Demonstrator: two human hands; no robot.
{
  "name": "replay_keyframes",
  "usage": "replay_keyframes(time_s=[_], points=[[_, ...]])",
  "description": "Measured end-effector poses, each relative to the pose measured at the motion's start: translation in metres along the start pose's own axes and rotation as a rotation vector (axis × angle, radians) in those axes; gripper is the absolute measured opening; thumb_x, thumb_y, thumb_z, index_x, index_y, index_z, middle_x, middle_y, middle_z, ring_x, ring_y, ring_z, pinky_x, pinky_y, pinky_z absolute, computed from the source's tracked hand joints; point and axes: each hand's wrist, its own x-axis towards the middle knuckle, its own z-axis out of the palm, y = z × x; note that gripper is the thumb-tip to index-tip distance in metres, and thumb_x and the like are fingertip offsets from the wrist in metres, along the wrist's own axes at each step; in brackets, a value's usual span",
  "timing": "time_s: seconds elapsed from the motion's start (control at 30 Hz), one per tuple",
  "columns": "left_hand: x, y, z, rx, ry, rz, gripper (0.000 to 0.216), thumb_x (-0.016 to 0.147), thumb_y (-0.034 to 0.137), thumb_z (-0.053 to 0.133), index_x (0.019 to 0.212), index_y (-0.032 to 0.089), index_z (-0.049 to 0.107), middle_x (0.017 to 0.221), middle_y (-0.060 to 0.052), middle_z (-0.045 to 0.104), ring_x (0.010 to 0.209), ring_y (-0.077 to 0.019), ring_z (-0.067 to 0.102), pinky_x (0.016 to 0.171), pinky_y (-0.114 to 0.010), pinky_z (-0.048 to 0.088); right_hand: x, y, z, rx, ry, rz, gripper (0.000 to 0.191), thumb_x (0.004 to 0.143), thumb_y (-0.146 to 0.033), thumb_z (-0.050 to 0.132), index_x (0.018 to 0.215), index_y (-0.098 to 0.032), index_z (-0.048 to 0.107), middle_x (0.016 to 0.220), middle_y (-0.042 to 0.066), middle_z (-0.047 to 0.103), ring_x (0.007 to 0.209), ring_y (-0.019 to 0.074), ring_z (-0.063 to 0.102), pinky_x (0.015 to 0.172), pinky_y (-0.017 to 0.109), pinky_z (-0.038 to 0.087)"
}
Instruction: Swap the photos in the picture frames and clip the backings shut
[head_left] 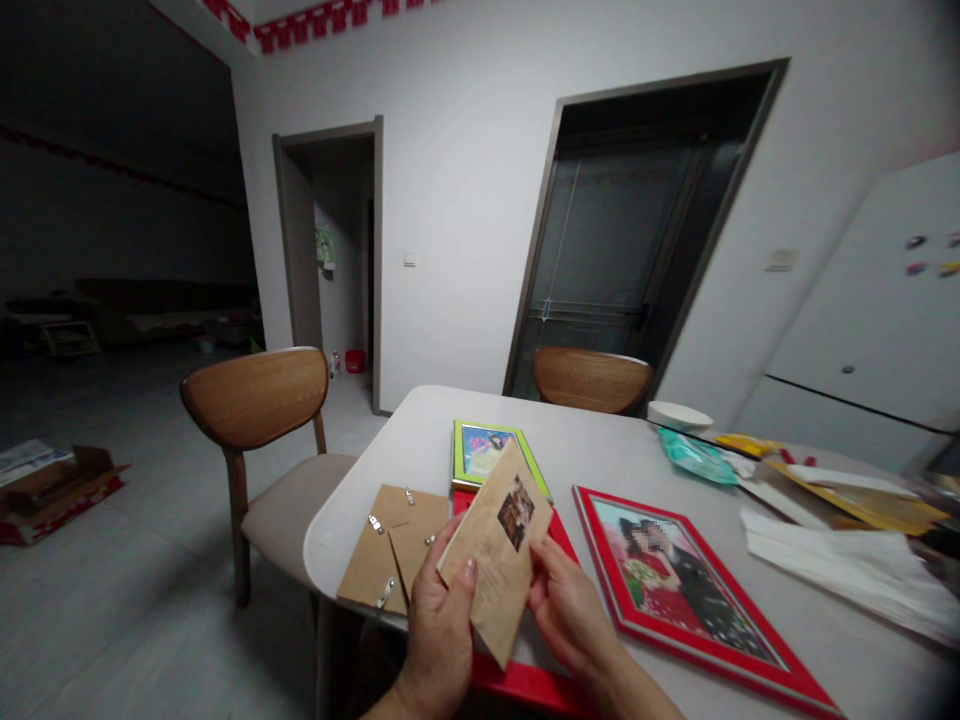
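A flat brown kraft-paper packet (517, 570) with a small dark picture and faint print on its front is held tilted above the table. My left hand (442, 620) is closed on its left edge, thumb across the front. My right hand (566, 600) grips its right edge. Beneath it lies a red frame (525, 685), mostly hidden by the packet and my hands. Brown backing boards (367, 560) with metal clips lie to the left. Behind the packet is a green-framed picture (459, 450), partly covered. To the right rests a red-framed photo (675, 590) of people.
On the table's (427, 400) right side are a white bowl (679, 415), a teal plastic packet (697, 457), yellow envelopes (847, 490) and white wrapping (847, 560). Wooden chairs stand at the left (259, 395) and the far side (592, 378). An open cardboard box (75, 480) sits on the floor.
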Motion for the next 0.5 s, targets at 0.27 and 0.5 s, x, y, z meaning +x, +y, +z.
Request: replay_keyframes(time_s=[0.27, 0.5], points=[[-0.002, -0.007, -0.032, 0.855, -0.299, -0.006, 0.046, 0.066, 0.014, 0.049, 0.112, 0.015, 0.044, 0.118, -0.009, 0.049, 0.110, -0.0211, 0.042, 0.095, -0.036, 0.033, 0.013, -0.032, -0.057, -0.786, 0.075, -0.028, 0.041, 0.070, -0.024, 0.033, 0.105, -0.016, 0.052, 0.071, 0.006, 0.067, 0.058, 0.0192, 0.061, 0.052, 0.028, 0.045], [-0.013, -0.004, -0.025, 1.170, -0.610, 0.114, 0.046, 0.062, 0.022, 0.063, 0.106, 0.016, 0.050, 0.120, -0.010, 0.047, 0.113, -0.0239, 0.038, 0.099, -0.041, 0.024, 0.022, -0.023, -0.046, -0.692, 0.009, 0.012, 0.047, 0.068, -0.021, 0.033, 0.112, -0.011, 0.045, 0.071, 0.006, 0.067, 0.058, 0.0189, 0.061, 0.053, 0.028, 0.045]])
